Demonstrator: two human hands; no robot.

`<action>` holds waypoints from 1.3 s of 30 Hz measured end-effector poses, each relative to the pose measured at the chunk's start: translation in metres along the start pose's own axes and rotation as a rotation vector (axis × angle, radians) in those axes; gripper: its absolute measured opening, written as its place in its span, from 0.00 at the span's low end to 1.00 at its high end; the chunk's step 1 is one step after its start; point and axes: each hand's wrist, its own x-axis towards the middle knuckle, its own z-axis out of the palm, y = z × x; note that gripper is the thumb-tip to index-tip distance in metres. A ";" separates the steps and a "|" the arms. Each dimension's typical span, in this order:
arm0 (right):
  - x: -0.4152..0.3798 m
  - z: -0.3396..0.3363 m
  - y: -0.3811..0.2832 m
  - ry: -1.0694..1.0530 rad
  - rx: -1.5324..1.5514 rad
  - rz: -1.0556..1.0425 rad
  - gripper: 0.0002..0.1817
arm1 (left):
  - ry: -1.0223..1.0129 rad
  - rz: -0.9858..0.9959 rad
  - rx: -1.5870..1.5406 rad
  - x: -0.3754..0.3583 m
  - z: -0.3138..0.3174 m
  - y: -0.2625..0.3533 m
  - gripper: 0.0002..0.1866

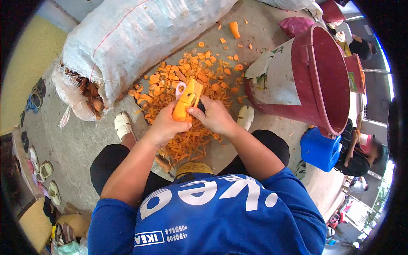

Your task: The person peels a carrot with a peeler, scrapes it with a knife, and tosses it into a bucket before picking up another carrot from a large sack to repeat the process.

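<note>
Between my two hands, above a heap of orange peelings and cut ends [187, 142], is a peeled orange vegetable [182, 109], probably a carrot. My left hand [168, 124] is wrapped round its lower end. My right hand [214, 115] is closed on a small tool with a dark handle [201, 105], which lies against the vegetable's right side; its exact shape is partly hidden by my fingers. A pale ring-shaped piece [181, 88] shows at the upper left of the vegetable.
A large white woven sack [140, 38] lies beyond the heap, its open end at the left. At the right stand a dark red barrel [293, 76] and a blue container [319, 148]. Shoes [46, 170] line the left side. People sit at the far right.
</note>
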 end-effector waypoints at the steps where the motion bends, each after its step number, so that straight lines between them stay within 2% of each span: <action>1: 0.000 0.001 0.000 0.013 0.005 -0.015 0.25 | 0.026 0.047 0.017 0.000 0.004 0.000 0.28; 2: 0.000 0.001 0.001 0.027 0.011 -0.029 0.25 | 0.051 0.093 0.033 0.000 0.006 0.000 0.27; 8: 0.002 0.006 0.002 0.020 -0.016 -0.043 0.22 | 0.014 0.004 0.028 0.001 -0.001 0.000 0.28; 11: 0.000 0.006 0.000 0.037 0.007 -0.041 0.22 | 0.090 0.241 0.095 0.006 0.003 -0.013 0.30; 14: -0.001 0.006 -0.005 0.007 -0.065 -0.018 0.22 | 0.020 -0.039 0.029 -0.001 0.000 0.003 0.33; 17: 0.000 0.011 0.000 0.024 -0.081 0.009 0.22 | 0.046 0.037 -0.002 -0.001 0.006 -0.003 0.33; 20: 0.001 0.017 0.006 0.035 -0.025 0.013 0.23 | 0.145 0.247 0.078 0.000 0.014 -0.006 0.28; 23: 0.003 0.017 0.006 -0.023 -0.076 0.056 0.16 | 0.033 -0.154 -0.012 -0.002 0.004 0.005 0.30; 26: 0.001 0.019 0.006 0.005 -0.052 0.038 0.23 | 0.111 0.223 0.185 -0.002 0.014 -0.004 0.31; 29: 0.001 0.020 0.004 -0.043 0.001 0.131 0.25 | 0.252 0.293 0.478 0.007 0.006 -0.022 0.31; 32: 0.000 0.015 -0.002 -0.024 0.052 0.162 0.27 | 0.073 0.106 0.026 -0.001 0.008 -0.005 0.31; 35: 0.001 0.009 0.001 0.004 0.145 0.075 0.30 | 0.041 -0.007 -0.070 0.000 0.004 -0.004 0.32; 38: 0.002 -0.010 0.001 -0.152 0.680 0.382 0.31 | 0.022 0.027 -0.189 0.002 0.000 -0.004 0.33; 39: 0.000 -0.014 0.000 -0.143 0.802 0.420 0.31 | -0.003 0.027 -0.206 0.002 0.000 -0.002 0.33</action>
